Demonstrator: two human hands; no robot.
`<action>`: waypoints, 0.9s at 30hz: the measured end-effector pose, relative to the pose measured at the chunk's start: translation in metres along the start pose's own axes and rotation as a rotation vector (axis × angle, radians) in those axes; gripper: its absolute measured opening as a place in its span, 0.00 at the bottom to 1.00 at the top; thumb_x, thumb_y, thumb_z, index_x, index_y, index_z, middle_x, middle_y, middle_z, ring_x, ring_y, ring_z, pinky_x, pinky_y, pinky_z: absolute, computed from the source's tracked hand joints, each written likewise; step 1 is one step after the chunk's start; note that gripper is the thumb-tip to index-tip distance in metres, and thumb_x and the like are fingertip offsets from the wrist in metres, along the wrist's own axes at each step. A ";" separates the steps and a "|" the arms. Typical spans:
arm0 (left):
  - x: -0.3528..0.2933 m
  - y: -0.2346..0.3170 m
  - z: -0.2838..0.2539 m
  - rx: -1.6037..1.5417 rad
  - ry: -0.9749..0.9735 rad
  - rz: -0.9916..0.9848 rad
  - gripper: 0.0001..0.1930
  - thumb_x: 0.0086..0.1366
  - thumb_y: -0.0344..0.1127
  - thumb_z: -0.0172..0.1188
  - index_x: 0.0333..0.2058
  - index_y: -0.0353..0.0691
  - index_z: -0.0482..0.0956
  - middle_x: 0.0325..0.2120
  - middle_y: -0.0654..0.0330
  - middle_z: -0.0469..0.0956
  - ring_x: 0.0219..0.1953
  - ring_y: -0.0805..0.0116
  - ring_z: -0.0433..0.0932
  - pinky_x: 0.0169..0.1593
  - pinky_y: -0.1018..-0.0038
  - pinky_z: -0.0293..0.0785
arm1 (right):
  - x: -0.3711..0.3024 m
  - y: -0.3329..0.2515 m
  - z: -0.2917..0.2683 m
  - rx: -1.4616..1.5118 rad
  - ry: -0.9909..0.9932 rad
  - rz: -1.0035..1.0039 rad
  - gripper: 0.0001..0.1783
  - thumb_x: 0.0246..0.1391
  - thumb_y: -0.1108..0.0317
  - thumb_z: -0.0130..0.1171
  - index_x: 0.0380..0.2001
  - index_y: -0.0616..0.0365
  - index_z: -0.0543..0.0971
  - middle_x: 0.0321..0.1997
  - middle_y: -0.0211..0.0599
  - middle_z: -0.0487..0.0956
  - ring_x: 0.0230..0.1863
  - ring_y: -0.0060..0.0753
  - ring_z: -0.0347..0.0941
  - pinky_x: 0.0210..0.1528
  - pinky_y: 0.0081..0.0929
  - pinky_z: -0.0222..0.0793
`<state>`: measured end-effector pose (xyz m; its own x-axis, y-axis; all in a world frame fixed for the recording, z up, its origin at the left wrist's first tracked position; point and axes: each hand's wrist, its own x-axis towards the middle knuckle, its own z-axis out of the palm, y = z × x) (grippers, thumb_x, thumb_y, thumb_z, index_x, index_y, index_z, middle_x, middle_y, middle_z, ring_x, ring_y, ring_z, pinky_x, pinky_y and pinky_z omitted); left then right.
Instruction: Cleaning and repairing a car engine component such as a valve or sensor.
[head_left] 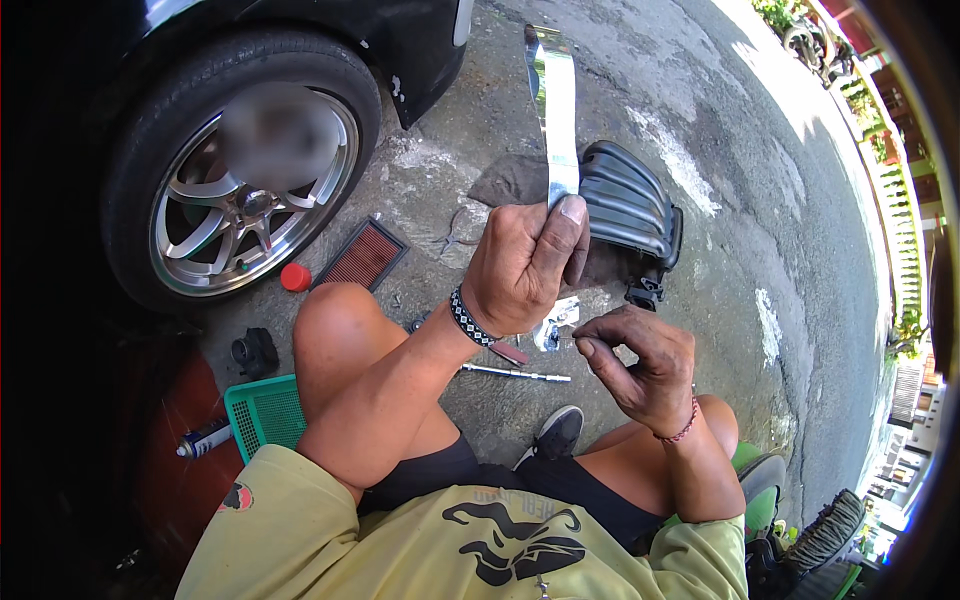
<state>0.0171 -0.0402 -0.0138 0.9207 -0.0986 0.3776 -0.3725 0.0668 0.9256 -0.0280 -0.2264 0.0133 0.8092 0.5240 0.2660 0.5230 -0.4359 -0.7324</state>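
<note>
My left hand (530, 262) is closed in a fist around a shiny silver strip (558, 110). The strip sticks up above my thumb, bending slightly toward its far end. Lower and to the right, my right hand (645, 368) is pinched, thumb against forefinger. Whatever lies between those fingertips is too small to make out. On the ground beneath my hands are a small white and blue packet (550, 328) and a silver rod-like tool (515, 373). Beyond my left hand lies a black ribbed plastic housing (628, 205).
A car wheel (128, 190) stands at the left. Near it lie a red pleated air filter (362, 257), a red cap (295, 277) and a black plastic part (254, 352). Pliers (455, 237) rest on the concrete. By my left knee are a green basket (262, 408) and a spray can (207, 439).
</note>
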 end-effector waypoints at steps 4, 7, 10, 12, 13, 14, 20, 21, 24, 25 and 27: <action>0.002 -0.003 0.000 0.053 0.028 0.006 0.29 0.76 0.47 0.38 0.18 0.34 0.70 0.11 0.60 0.69 0.14 0.72 0.68 0.20 0.74 0.61 | -0.002 -0.001 0.000 -0.010 -0.007 -0.004 0.07 0.47 0.76 0.67 0.32 0.61 0.82 0.28 0.38 0.81 0.27 0.33 0.79 0.29 0.25 0.74; 0.002 -0.004 0.001 0.068 0.041 -0.005 0.29 0.76 0.47 0.39 0.18 0.33 0.70 0.11 0.60 0.69 0.14 0.72 0.68 0.20 0.74 0.62 | -0.003 0.000 0.001 -0.023 -0.010 -0.004 0.07 0.48 0.76 0.67 0.33 0.61 0.82 0.28 0.38 0.81 0.27 0.34 0.79 0.29 0.26 0.74; 0.001 -0.004 0.002 0.073 0.042 -0.017 0.29 0.76 0.47 0.39 0.19 0.33 0.70 0.11 0.59 0.69 0.13 0.72 0.68 0.20 0.74 0.62 | -0.003 0.001 0.002 -0.032 -0.010 -0.011 0.07 0.48 0.76 0.66 0.33 0.61 0.81 0.28 0.38 0.81 0.27 0.35 0.79 0.28 0.27 0.74; 0.001 -0.005 0.002 0.084 0.042 0.004 0.29 0.76 0.47 0.39 0.19 0.34 0.70 0.11 0.59 0.69 0.13 0.72 0.68 0.20 0.74 0.62 | -0.003 0.002 0.002 -0.033 -0.009 -0.005 0.07 0.48 0.76 0.66 0.33 0.61 0.81 0.28 0.38 0.81 0.27 0.36 0.79 0.28 0.27 0.73; 0.002 -0.005 0.002 0.096 0.041 0.017 0.29 0.76 0.46 0.39 0.19 0.34 0.70 0.11 0.59 0.69 0.13 0.72 0.68 0.20 0.74 0.62 | -0.003 0.003 0.002 -0.041 -0.011 -0.013 0.07 0.49 0.75 0.66 0.33 0.61 0.81 0.28 0.38 0.81 0.27 0.37 0.79 0.29 0.28 0.73; 0.002 -0.006 0.002 0.096 0.041 0.017 0.29 0.76 0.46 0.39 0.19 0.34 0.70 0.11 0.59 0.69 0.13 0.72 0.68 0.20 0.74 0.62 | -0.003 0.003 0.002 -0.040 -0.013 -0.022 0.07 0.49 0.75 0.66 0.33 0.61 0.80 0.28 0.38 0.80 0.27 0.38 0.79 0.29 0.29 0.73; 0.000 -0.006 0.002 0.104 0.023 0.017 0.29 0.76 0.46 0.39 0.18 0.33 0.70 0.11 0.60 0.68 0.13 0.72 0.68 0.20 0.73 0.62 | 0.000 0.003 0.001 -0.085 -0.019 -0.004 0.08 0.48 0.75 0.67 0.33 0.61 0.80 0.29 0.39 0.80 0.30 0.41 0.78 0.31 0.31 0.73; 0.000 -0.006 0.002 0.095 0.017 0.025 0.29 0.76 0.46 0.39 0.18 0.33 0.70 0.11 0.60 0.68 0.13 0.72 0.67 0.20 0.73 0.61 | 0.000 0.003 0.001 -0.085 -0.020 -0.004 0.08 0.48 0.75 0.67 0.33 0.61 0.80 0.29 0.39 0.80 0.30 0.41 0.78 0.31 0.31 0.73; 0.001 -0.007 0.002 0.092 0.004 0.034 0.29 0.76 0.47 0.39 0.18 0.33 0.70 0.11 0.60 0.68 0.13 0.72 0.67 0.20 0.73 0.61 | 0.001 0.001 0.000 -0.065 -0.024 -0.002 0.09 0.47 0.76 0.67 0.34 0.61 0.79 0.30 0.39 0.80 0.30 0.41 0.78 0.32 0.31 0.74; 0.001 -0.007 0.001 0.095 -0.009 0.029 0.29 0.76 0.47 0.38 0.18 0.34 0.70 0.11 0.60 0.68 0.13 0.73 0.67 0.20 0.73 0.61 | 0.001 0.001 0.000 -0.066 -0.024 -0.001 0.10 0.46 0.77 0.67 0.34 0.60 0.79 0.30 0.39 0.80 0.31 0.41 0.78 0.32 0.31 0.74; 0.000 -0.006 0.002 0.094 -0.005 0.018 0.29 0.76 0.47 0.38 0.18 0.34 0.70 0.11 0.61 0.68 0.13 0.73 0.66 0.20 0.73 0.61 | 0.002 0.000 -0.001 -0.067 -0.023 0.000 0.10 0.46 0.77 0.67 0.34 0.60 0.79 0.31 0.39 0.80 0.31 0.41 0.78 0.32 0.32 0.74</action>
<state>0.0195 -0.0422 -0.0194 0.9134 -0.1036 0.3937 -0.3982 -0.0253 0.9170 -0.0259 -0.2256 0.0142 0.8033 0.5400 0.2512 0.5402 -0.4832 -0.6889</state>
